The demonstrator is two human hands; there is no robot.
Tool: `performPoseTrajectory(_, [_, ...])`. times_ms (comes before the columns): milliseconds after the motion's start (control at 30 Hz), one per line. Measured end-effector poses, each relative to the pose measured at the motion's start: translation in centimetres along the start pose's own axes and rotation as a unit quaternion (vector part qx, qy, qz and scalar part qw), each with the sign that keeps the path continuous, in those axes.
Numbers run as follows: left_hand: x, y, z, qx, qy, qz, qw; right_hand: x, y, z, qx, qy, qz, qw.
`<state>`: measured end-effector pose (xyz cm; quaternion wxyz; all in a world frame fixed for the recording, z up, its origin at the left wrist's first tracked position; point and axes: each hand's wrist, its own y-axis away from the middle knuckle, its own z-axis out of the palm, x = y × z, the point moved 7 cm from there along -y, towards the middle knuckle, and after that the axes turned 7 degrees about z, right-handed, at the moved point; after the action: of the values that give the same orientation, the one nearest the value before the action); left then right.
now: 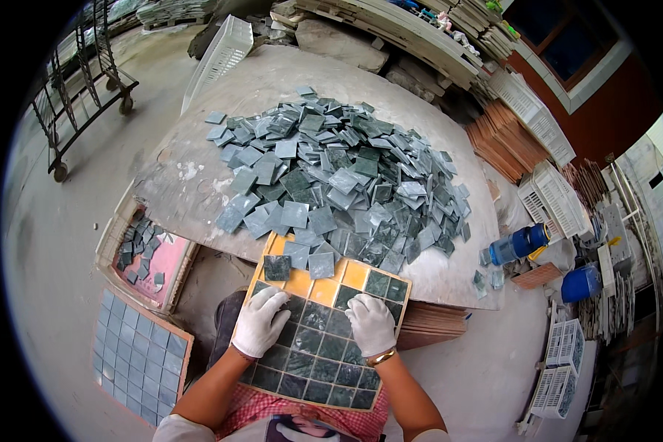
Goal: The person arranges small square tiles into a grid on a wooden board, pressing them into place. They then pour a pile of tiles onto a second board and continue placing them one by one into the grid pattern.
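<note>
The fingers of the left hand (261, 322), in a white glove, are curled and loosely together over the left side of the tile board (313, 342), at the lower centre of the frame. The gloved right hand (370, 324) bends its fingers down on the board's right side; I can't tell whether either hand grips a tile. Dark green squares fill most of the board, with bare yellow cells (323, 292) along its upper part, where a few loose tiles (321, 265) lie. Just above, a big heap of grey-green tiles (339, 177) spreads over the table (272, 70) at the centre. At the lower left, a second board (140, 353) of paler tiles sits below a crate (177, 291). A wheeled rack (81, 103) stands upper left; a blue bottle (519, 244) lies at right.
</note>
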<state>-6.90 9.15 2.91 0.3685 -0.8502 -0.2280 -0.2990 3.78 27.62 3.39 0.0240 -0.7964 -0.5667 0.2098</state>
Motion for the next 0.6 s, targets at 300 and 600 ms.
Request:
performPoseTrajectory(300, [-0.3, 0.3, 0.2, 0.011, 0.002, 0.001, 1.0, -1.6, -4.5, -0.8, -0.026, -0.001, 0.07, 0.997])
performPoseTrajectory(600, [-0.4, 0.6, -0.1, 0.018, 0.012, -0.001, 1.0, -3.9, -7.3, 3.2, -0.066, 0.085, 0.229, 0.967])
